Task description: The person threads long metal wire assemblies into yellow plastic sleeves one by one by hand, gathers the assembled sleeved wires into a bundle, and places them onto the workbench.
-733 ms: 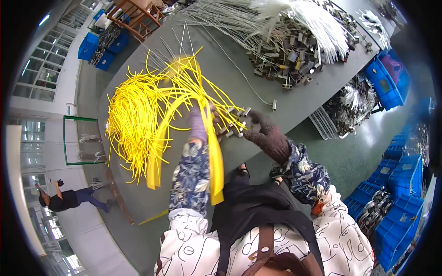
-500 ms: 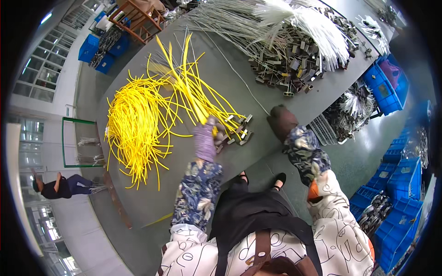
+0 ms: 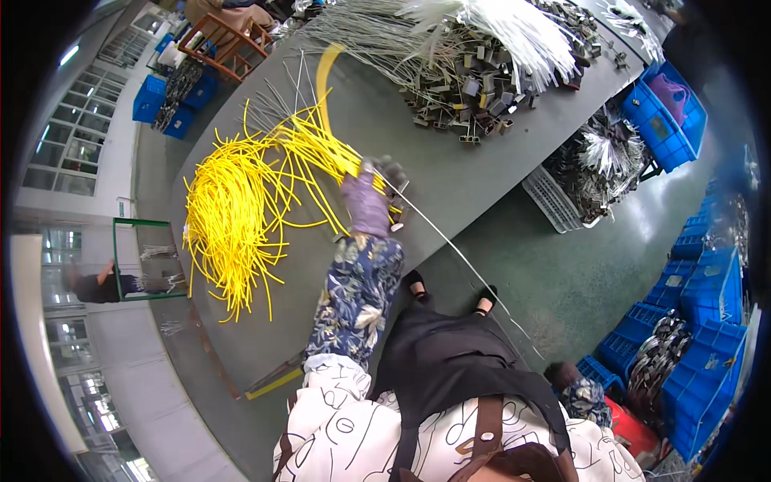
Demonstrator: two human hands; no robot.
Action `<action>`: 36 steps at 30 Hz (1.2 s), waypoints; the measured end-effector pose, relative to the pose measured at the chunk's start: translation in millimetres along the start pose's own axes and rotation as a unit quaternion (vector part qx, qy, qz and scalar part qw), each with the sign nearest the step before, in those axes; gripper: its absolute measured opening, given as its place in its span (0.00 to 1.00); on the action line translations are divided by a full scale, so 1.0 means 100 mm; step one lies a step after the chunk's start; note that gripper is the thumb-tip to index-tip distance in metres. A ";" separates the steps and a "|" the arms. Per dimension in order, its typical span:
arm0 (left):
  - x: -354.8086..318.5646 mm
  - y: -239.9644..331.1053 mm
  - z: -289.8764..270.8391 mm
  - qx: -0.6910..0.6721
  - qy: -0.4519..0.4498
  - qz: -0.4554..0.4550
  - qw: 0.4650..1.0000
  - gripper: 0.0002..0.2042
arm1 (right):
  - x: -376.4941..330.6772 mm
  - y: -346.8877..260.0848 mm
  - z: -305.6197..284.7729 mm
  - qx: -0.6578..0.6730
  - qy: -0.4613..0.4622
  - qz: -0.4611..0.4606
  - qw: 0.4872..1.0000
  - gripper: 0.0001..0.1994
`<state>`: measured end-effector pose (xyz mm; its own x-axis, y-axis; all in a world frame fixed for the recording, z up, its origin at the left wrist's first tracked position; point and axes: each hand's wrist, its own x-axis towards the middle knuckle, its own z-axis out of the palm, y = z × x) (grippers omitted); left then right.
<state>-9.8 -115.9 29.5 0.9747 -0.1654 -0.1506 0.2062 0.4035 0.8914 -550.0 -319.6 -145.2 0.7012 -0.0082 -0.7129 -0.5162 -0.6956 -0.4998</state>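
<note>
My left hand (image 3: 369, 197), in a purple glove with dark fingertips, is closed round a bunch of yellow tubes (image 3: 309, 149) above the table. Small metal end pieces (image 3: 397, 226) show beside it. Thin grey wires stick out of the bunch's far end. A long thin pale wire (image 3: 454, 249) stretches from my left hand past the table edge toward my right hand (image 3: 564, 376). That brown-gloved hand, drawn back low on the right, looks closed at the wire's end, though blurred. Left of the bunch lies a big heap of yellow tubes (image 3: 229, 229).
White strands (image 3: 514, 36) and metal-ended pieces (image 3: 474, 92) are piled on the table's far right. A grey crate (image 3: 554, 201) and blue bins (image 3: 707, 361) stand to the right. Another person (image 3: 100, 285) is at the far left, beside a green frame (image 3: 116, 257).
My right hand has swung from beside the table back toward my right side, drawing the pale wire out straight. My left hand has lifted slightly, still round the yellow bunch. The person at left has moved.
</note>
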 end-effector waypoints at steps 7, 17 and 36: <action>0.44 0.37 0.19 -0.044 -0.019 0.045 0.998 0.08 | -0.12 0.25 0.48 0.189 -0.048 0.201 0.960 0.12; 0.18 0.83 0.26 0.103 0.033 0.101 0.989 0.09 | 0.01 0.01 -0.01 0.177 -0.071 0.184 0.964 0.12; -0.21 0.48 -0.13 0.202 -0.044 0.091 0.974 0.12 | 0.96 -2.04 -1.58 0.427 0.057 -0.049 0.901 0.18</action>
<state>-19.4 -81.1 70.0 0.9770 -0.2081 0.0463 -0.0370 0.0484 0.9981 -299.4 -292.0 -34.0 0.7854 -0.0839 -0.6133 -0.6044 0.1102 -0.7891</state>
